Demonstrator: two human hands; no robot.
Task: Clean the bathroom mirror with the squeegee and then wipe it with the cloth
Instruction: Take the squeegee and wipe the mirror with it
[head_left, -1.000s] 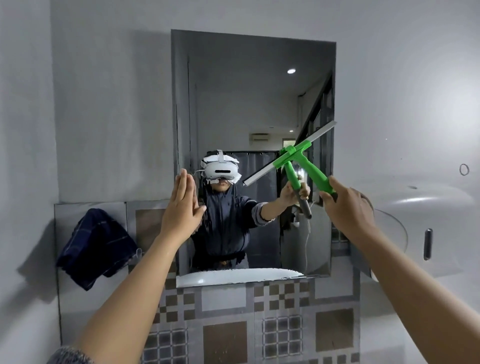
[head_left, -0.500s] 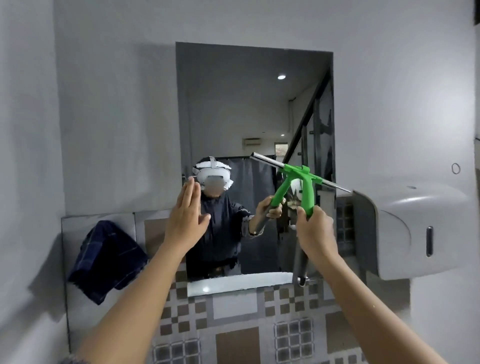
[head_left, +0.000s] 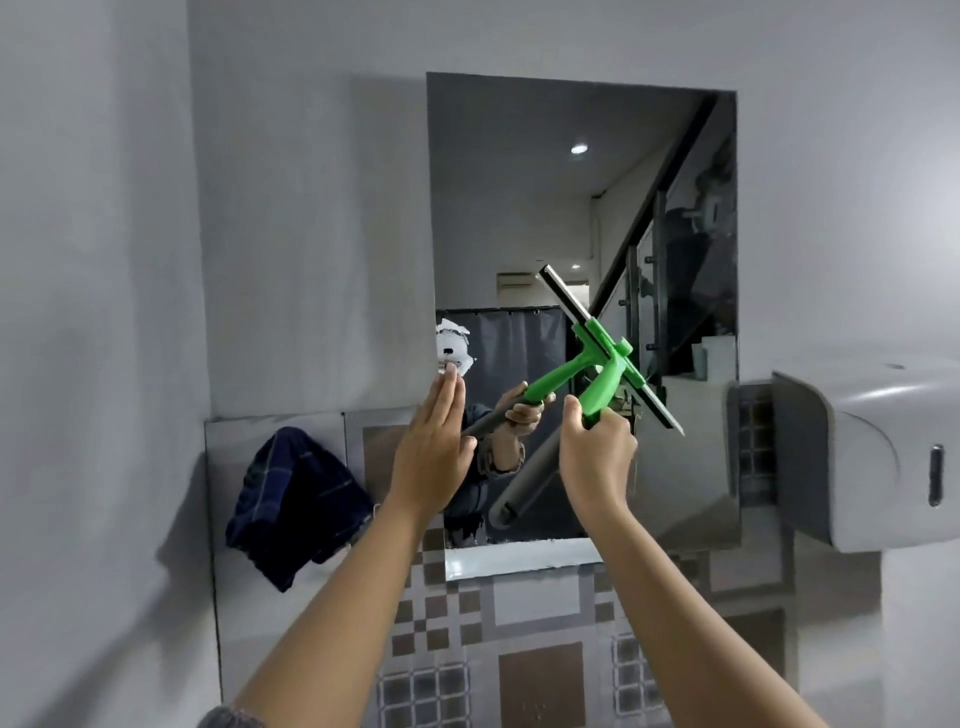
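So right now my right hand (head_left: 597, 452) has its fingers wrapped tight around the handle of the green squeegee (head_left: 602, 369), which sits in front of the lower right part of the mirror (head_left: 519, 182) with its blade running diagonally from upper left down to lower right. My left hand (head_left: 434, 452) is flat and open, fingers straight up together, raised at the mirror's lower left edge and holding nothing. The dark blue cloth (head_left: 296, 504) hangs on the tiled wall strip to the left of the mirror, well clear of both hands. What crowds me is the white dispenser (head_left: 878, 457) mounted just past the mirror's right edge, near the blade's lower tip. Above the squeegee the glass is wide open all the way to the top edge. Checkered tiles (head_left: 540, 675) run below the mirror.
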